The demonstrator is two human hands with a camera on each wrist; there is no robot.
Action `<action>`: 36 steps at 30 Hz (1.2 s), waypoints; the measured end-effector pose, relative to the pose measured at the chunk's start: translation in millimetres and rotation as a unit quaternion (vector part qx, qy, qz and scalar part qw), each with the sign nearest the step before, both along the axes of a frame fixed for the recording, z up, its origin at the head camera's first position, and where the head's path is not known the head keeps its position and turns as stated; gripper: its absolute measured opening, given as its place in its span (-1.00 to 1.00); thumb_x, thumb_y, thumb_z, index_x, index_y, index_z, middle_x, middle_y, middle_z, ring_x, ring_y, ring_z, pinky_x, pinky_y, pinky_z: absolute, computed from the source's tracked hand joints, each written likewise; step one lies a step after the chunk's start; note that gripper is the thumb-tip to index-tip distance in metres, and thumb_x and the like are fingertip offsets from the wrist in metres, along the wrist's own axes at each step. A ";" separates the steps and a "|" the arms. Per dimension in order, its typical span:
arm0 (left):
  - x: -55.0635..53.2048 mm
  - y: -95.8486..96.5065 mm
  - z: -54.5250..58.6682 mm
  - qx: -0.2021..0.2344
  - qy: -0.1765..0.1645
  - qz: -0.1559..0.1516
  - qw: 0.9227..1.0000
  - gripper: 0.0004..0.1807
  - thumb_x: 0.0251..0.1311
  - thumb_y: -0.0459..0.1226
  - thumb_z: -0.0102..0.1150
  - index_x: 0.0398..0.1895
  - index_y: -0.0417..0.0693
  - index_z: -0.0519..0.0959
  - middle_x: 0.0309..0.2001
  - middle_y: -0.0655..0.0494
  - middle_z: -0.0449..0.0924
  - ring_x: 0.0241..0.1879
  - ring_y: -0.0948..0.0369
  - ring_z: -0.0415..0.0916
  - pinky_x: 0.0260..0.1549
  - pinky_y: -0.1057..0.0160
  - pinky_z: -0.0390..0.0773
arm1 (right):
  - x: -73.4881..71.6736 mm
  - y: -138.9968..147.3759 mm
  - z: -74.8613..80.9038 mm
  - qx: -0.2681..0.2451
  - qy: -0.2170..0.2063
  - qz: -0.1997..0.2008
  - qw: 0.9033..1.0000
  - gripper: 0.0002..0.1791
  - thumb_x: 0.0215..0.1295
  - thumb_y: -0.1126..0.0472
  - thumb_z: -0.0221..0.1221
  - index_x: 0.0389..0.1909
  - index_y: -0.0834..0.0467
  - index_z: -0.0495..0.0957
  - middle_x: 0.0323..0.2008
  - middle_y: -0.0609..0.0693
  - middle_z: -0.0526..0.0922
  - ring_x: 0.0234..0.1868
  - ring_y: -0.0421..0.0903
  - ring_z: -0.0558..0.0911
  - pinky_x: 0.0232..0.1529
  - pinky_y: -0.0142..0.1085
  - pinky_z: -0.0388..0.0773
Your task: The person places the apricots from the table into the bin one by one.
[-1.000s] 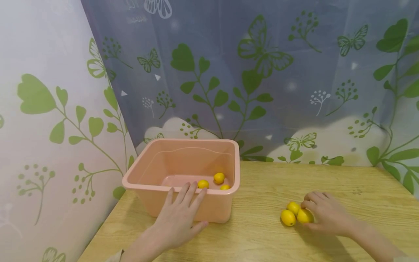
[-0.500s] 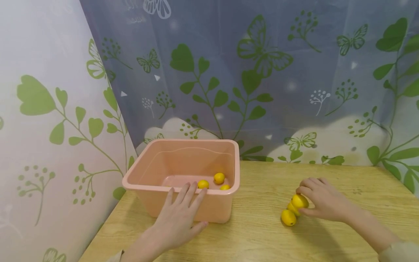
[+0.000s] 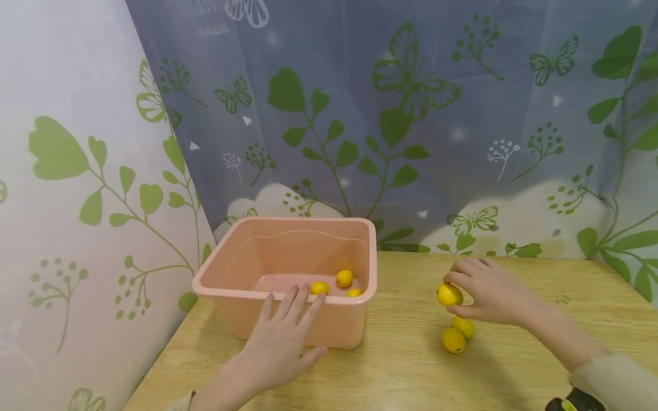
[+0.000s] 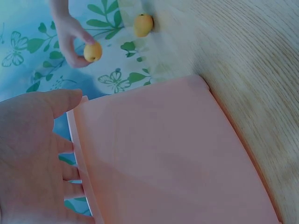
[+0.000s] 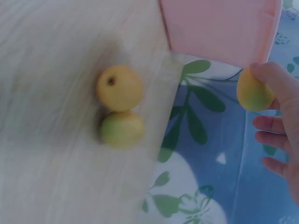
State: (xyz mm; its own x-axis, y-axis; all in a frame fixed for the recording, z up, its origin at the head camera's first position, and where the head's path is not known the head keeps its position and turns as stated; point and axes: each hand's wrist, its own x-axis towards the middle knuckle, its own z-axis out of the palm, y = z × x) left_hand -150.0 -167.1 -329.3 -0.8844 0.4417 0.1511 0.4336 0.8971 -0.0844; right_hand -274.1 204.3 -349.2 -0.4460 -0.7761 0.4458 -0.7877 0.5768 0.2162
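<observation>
A pink plastic tub (image 3: 288,225) stands on the left of the table with several lemons inside, one of them the lemon (image 3: 344,278) near its right wall. My left hand (image 3: 283,342) rests on the tub's front rim, fingers straight and spread. In the left wrist view its fingertips (image 4: 74,189) lie along that rim. My right hand (image 3: 488,291) pinches a lemon (image 3: 449,295) between thumb and fingers, above the table. In the right wrist view this lemon (image 5: 254,91) hangs clear of two others. Those two, a nearer lemon (image 3: 454,340) and a farther lemon (image 3: 464,327), touch on the tabletop.
The wooden table (image 3: 406,365) reaches back to a blue patterned curtain (image 3: 349,114). A white patterned curtain (image 3: 103,228) hangs along the left side. A dark object with a yellow mark (image 3: 576,401) shows at the bottom edge below the right sleeve.
My right hand has lifted one lemon off the group of three and carried it up and to the left. The left hand has stayed on the tub's rim.
</observation>
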 end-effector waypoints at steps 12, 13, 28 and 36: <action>-1.1 1.0 0.5 -0.003 0.003 -0.003 1.000 -0.17 0.20 0.18 -0.04 0.42 -0.07 0.08 0.39 -0.20 0.01 0.35 -0.11 0.00 0.17 -0.30 0.01 | -10.9 -37.5 36.8 -0.002 0.007 0.034 0.999 -0.57 -0.11 -0.06 0.35 -0.25 0.11 0.57 -0.28 -0.05 0.51 -0.22 -0.04 0.50 -0.21 -0.08 0.41; -1.0 1.0 0.6 -0.003 0.004 -0.002 1.000 -0.17 0.20 0.18 -0.04 0.42 -0.07 0.08 0.39 -0.20 0.01 0.35 -0.11 0.00 0.17 -0.30 0.01 | -11.8 -40.4 40.1 -0.002 0.007 0.035 0.999 -0.57 -0.10 -0.06 0.35 -0.26 0.11 0.57 -0.29 -0.05 0.51 -0.23 -0.04 0.49 -0.20 -0.08 0.41; 0.0 0.7 -0.8 -0.002 0.016 -0.006 1.000 -0.17 0.19 0.18 -0.02 0.41 -0.08 0.10 0.38 -0.21 0.03 0.34 -0.11 0.03 0.16 -0.30 0.03 | -20.4 -74.2 65.8 0.000 -0.020 0.026 0.999 -0.61 0.03 -0.09 0.29 -0.21 0.08 0.56 -0.27 -0.07 0.47 -0.23 -0.08 0.42 -0.25 -0.16 0.31; 0.9 0.3 -1.3 -0.003 0.020 -0.006 1.000 -0.17 0.19 0.17 -0.01 0.40 -0.09 0.12 0.38 -0.21 0.05 0.33 -0.11 0.04 0.15 -0.30 0.05 | -21.7 -96.0 70.2 0.000 -0.037 0.037 0.999 -0.60 0.05 -0.10 0.27 -0.20 0.10 0.56 -0.24 -0.04 0.47 -0.19 -0.06 0.41 -0.18 -0.14 0.32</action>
